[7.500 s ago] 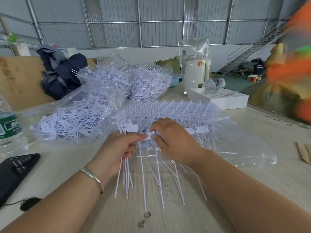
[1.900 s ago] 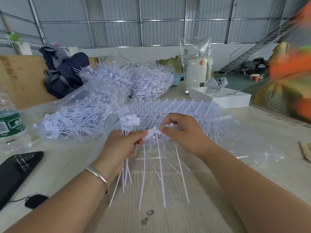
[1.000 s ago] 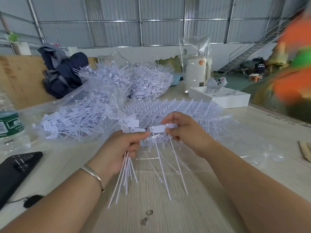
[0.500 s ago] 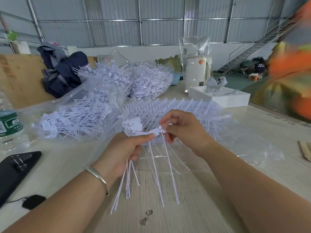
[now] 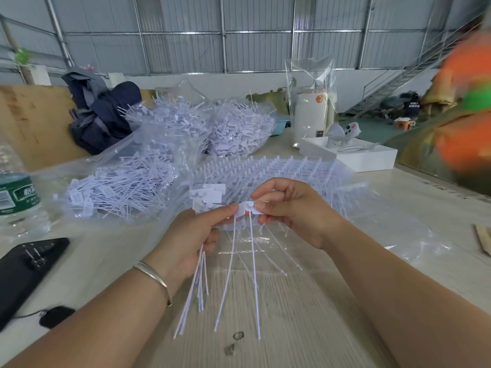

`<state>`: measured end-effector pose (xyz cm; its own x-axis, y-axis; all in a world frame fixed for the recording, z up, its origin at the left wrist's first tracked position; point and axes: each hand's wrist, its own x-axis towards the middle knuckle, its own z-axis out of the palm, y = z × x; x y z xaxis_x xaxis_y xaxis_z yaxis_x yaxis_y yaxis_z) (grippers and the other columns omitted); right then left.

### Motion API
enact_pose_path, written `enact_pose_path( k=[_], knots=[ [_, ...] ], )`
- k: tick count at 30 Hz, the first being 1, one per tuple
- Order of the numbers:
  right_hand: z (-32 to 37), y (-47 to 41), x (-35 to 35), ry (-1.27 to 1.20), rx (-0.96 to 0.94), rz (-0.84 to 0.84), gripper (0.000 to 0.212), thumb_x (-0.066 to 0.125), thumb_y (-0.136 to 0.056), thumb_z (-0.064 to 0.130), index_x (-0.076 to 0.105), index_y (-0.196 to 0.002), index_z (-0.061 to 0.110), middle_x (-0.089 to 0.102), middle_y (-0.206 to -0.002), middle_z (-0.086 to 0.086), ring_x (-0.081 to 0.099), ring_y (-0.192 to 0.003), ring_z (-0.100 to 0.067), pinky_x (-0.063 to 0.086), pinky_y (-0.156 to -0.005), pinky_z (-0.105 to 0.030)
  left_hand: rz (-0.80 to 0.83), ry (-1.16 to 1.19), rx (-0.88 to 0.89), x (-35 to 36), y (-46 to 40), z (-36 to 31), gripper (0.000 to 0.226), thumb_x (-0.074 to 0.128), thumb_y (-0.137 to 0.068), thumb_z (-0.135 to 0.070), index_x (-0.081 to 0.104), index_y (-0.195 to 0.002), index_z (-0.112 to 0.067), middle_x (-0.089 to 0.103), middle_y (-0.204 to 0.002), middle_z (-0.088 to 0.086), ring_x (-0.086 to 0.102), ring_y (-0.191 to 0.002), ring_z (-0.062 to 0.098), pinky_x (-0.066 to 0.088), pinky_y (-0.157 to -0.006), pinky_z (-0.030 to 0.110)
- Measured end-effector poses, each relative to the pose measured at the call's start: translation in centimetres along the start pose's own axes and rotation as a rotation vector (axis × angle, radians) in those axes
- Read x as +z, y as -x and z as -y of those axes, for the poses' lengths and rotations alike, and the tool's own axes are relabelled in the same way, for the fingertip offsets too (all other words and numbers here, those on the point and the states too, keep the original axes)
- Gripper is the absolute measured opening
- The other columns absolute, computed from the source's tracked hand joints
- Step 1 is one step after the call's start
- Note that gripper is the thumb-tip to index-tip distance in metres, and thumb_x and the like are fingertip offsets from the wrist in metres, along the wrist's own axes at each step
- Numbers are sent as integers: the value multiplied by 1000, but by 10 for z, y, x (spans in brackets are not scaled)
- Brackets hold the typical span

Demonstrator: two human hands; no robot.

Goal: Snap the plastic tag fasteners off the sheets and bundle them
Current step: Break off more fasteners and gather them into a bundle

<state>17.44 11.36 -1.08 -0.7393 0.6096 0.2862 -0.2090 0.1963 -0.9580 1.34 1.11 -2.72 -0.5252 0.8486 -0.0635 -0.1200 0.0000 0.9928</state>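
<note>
Since half a second ago, right hand (image 5: 292, 211) drops slightly, pinching a tag strip (image 5: 248, 208) with left hand (image 5: 194, 235), which grips the bundle (image 5: 204, 200). Mid-snap; next, twist one free. Sheets (image 5: 279, 171) lie beyond.

White plastic tag fasteners, thin long stems with flat rectangular heads. Small strip of joined fasteners (image 5: 248, 208) held up mid-frame, heads pinched between both hands, two stems hanging down toward the bench. Snapped-off bundle (image 5: 206, 197) gripped in the left hand, heads sticking up above the fingers, stems fanning out below the palm. Uncut sheets (image 5: 287, 171) lie flat on clear plastic just behind the hands. Loose fasteners piled in clear bags (image 5: 127, 184) at left and further back.
</note>
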Motion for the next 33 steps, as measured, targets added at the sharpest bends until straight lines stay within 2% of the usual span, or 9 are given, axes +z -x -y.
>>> enact_pose_path(
  k=[2, 7, 8, 11, 15, 21, 24, 28, 33],
  knots=[
    [0, 0, 1, -17, 8, 18, 13, 64, -83, -6, 65, -89, 6, 70, -73, -9, 64, -60, -16, 50, -67, -28, 35, 17, -4, 0, 1, 0, 33, 77, -78, -22, 70, -103, -2, 73, -92, 10, 25, -36, 4, 19, -33, 15],
    [2, 1, 4, -10, 32, 83, 10, 71, -75, 11, 65, -83, 6, 67, -72, -13, 57, -64, -22, 46, -64, -28, 130, 90, 2, 2, 2, 0, 16, 74, -66, -21, 71, -78, -12, 66, -67, -4, 25, -34, 2, 20, -30, 14],
    [1, 1, 5, 4, 35, 90, 7, 70, -78, 11, 65, -80, 7, 66, -69, -12, 55, -61, -21, 45, -62, -27, 157, 117, -7, 4, 3, -1, 4, 72, -71, -17, 71, -74, -14, 64, -64, -5, 26, -33, 2, 20, -30, 13],
    [-2, 2, 7, 46, 48, 99, 9, 65, -86, 8, 62, -78, 6, 63, -63, -8, 52, -56, -17, 45, -56, -22, 243, 116, -57, 6, 3, 3, 11, 60, -88, -6, 65, -80, -12, 44, -58, -3, 24, -32, 0, 19, -29, 12],
    [-2, 3, 9, 144, 78, 71, 14, 68, -85, 13, 61, -77, 3, 59, -59, -9, 49, -54, -18, 43, -54, -22, 281, 39, -37, 12, 6, 7, 16, 60, -87, -4, 61, -74, -13, 32, -49, -5, 22, -34, 2, 17, -31, 12],
    [1, 1, 9, -5, 114, -6, 14, 57, -93, 7, 51, -80, 7, 64, -67, -16, 50, -51, -21, 41, -58, -29, 103, 17, 41, 9, 4, 5, 14, 57, -95, -9, 57, -81, -12, 47, -56, -3, 25, -35, 3, 22, -32, 12],
    [2, 1, 9, 18, 97, -49, 1, 57, -93, 3, 57, -93, 3, 62, -61, -15, 48, -48, -19, 42, -52, -26, 47, -5, 61, 7, 3, 3, 17, 61, -94, -15, 58, -78, -11, 58, -66, 2, 27, -35, 4, 23, -33, 12],
    [0, 2, 5, 146, 86, -85, 7, 59, -92, 4, 66, -92, 5, 56, -57, -9, 42, -47, -15, 35, -52, -23, 12, -79, 102, 7, 5, 2, 21, 64, -92, -17, 57, -73, -13, 51, -69, 4, 27, -36, 5, 23, -35, 15],
    [2, 0, -2, 263, 118, -23, 12, 57, -92, 1, 69, -91, 1, 52, -58, -2, 48, -56, -12, 35, -54, -17, 31, -215, 115, 8, 7, -4, 19, 67, -85, -9, 59, -68, -15, 47, -52, -2, 27, -31, 6, 19, -34, 14]
  ],
)
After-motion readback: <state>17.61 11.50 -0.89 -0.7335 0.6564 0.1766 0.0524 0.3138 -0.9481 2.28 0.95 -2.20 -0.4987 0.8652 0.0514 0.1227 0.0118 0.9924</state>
